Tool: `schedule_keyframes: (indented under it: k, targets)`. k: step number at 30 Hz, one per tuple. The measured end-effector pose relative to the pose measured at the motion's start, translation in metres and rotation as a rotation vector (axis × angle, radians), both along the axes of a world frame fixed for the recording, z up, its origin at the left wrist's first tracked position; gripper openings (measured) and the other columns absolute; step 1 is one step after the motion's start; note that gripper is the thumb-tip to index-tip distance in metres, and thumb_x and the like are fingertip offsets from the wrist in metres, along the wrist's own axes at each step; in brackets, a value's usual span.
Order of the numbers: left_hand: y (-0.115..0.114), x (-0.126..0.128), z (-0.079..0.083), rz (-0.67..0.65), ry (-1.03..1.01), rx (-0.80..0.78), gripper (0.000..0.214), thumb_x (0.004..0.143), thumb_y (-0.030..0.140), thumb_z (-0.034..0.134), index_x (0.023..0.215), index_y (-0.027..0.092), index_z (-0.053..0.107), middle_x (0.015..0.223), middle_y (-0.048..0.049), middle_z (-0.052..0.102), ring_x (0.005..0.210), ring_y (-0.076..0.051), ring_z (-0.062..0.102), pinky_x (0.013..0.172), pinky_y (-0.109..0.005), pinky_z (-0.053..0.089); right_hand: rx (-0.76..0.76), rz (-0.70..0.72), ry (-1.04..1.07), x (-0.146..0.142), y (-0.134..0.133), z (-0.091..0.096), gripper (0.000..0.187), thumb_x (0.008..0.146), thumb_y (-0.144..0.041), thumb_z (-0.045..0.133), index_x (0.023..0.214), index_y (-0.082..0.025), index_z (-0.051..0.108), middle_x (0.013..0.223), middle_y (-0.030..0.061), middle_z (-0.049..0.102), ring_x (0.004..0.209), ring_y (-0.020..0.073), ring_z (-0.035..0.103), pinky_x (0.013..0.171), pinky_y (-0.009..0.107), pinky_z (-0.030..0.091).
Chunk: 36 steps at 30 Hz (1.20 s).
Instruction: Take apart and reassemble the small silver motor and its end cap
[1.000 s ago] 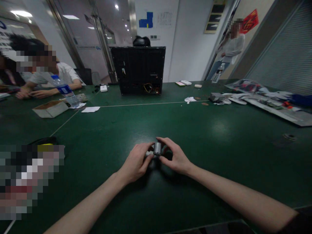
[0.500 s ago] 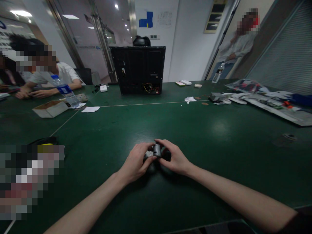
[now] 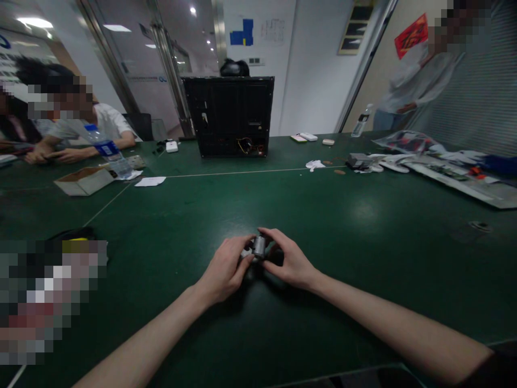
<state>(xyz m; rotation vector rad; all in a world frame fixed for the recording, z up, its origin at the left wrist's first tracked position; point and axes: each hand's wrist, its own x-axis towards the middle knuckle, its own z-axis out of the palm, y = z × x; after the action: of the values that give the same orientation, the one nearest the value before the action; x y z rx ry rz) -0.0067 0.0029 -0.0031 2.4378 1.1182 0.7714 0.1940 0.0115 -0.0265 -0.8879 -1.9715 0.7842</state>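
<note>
A small grey metal cylinder (image 3: pixel 259 246) is held just above the green table (image 3: pixel 331 226), near its front middle. My left hand (image 3: pixel 223 270) pinches it from the left with curled fingers. From the right, my right hand (image 3: pixel 289 260) grips it between thumb and forefinger. Some dark part beneath the cylinder is mostly hidden by my fingers.
A black computer case (image 3: pixel 229 116) stands at the back middle. A cardboard box (image 3: pixel 84 180) and a water bottle (image 3: pixel 108 151) lie at the left, near a seated person (image 3: pixel 81 126). Boards and bags (image 3: pixel 436 159) cover the right side. Another person (image 3: pixel 420 86) stands at the far right.
My hands have kept the cylinder, lowering it slightly and raising it back with a small turn. The standing person has walked from the doorway towards the right.
</note>
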Motion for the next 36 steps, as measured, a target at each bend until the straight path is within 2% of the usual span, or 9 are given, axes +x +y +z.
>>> schedule_keyframes:
  k: [5, 10, 16, 23, 30, 36]
  targets:
    - [-0.001, -0.001, 0.001, -0.003, -0.010, -0.013, 0.037, 0.090, 0.019, 0.044, 0.127, 0.018, 0.042, 0.117, -0.0118, 0.058, 0.105, -0.025, 0.054, 0.092, -0.043, 0.043, 0.023, -0.019, 0.004, -0.001, -0.001, 0.001, 0.062, 0.072, -0.013, 0.061, 0.130, -0.021, 0.040, 0.111, 0.0079, 0.051, 0.093, 0.0163, 0.053, 0.074, 0.028, 0.051]
    - [-0.001, 0.000, 0.001, -0.017, -0.033, -0.040, 0.044, 0.084, 0.019, 0.052, 0.127, 0.018, 0.041, 0.117, -0.0125, 0.058, 0.105, -0.026, 0.056, 0.092, -0.043, 0.044, 0.052, 0.013, 0.007, -0.001, -0.003, 0.002, 0.064, 0.071, -0.001, 0.052, 0.130, -0.023, 0.041, 0.114, 0.0077, 0.048, 0.094, 0.0150, 0.053, 0.076, 0.027, 0.051]
    - [0.000, 0.003, 0.002, 0.016, -0.076, -0.142, 0.034, 0.084, 0.025, 0.058, 0.116, 0.018, 0.048, 0.109, -0.0094, 0.061, 0.097, -0.023, 0.059, 0.087, -0.040, 0.047, 0.114, 0.079, -0.080, 0.000, -0.006, 0.002, 0.061, 0.072, 0.004, 0.046, 0.127, -0.025, 0.043, 0.119, 0.0074, 0.048, 0.104, 0.0168, 0.052, 0.085, 0.029, 0.049]
    - [0.003, 0.002, -0.003, 0.032, -0.054, -0.075, 0.030, 0.082, 0.019, 0.057, 0.111, 0.017, 0.051, 0.106, -0.0090, 0.061, 0.097, -0.023, 0.058, 0.087, -0.039, 0.046, 0.127, 0.104, -0.108, 0.001, -0.007, 0.009, 0.056, 0.073, 0.001, 0.048, 0.124, -0.022, 0.047, 0.118, 0.0077, 0.051, 0.106, 0.0184, 0.053, 0.091, 0.033, 0.046]
    - [0.004, 0.004, -0.004, 0.020, -0.018, -0.044, 0.026, 0.077, 0.011, 0.056, 0.101, 0.018, 0.051, 0.099, -0.0071, 0.059, 0.093, -0.022, 0.057, 0.083, -0.036, 0.047, 0.162, 0.095, -0.107, 0.001, -0.007, 0.008, 0.026, 0.085, -0.012, 0.050, 0.108, -0.021, 0.058, 0.108, 0.0062, 0.057, 0.100, 0.0158, 0.055, 0.087, 0.031, 0.047]
    - [0.003, 0.006, -0.003, -0.012, 0.030, -0.077, 0.021, 0.082, 0.016, 0.055, 0.102, 0.019, 0.051, 0.098, -0.0061, 0.059, 0.089, -0.021, 0.057, 0.080, -0.034, 0.046, 0.165, 0.021, -0.093, 0.000, -0.004, 0.007, 0.018, 0.087, -0.014, 0.049, 0.099, -0.020, 0.060, 0.099, 0.0062, 0.060, 0.093, 0.0161, 0.056, 0.083, 0.031, 0.047]
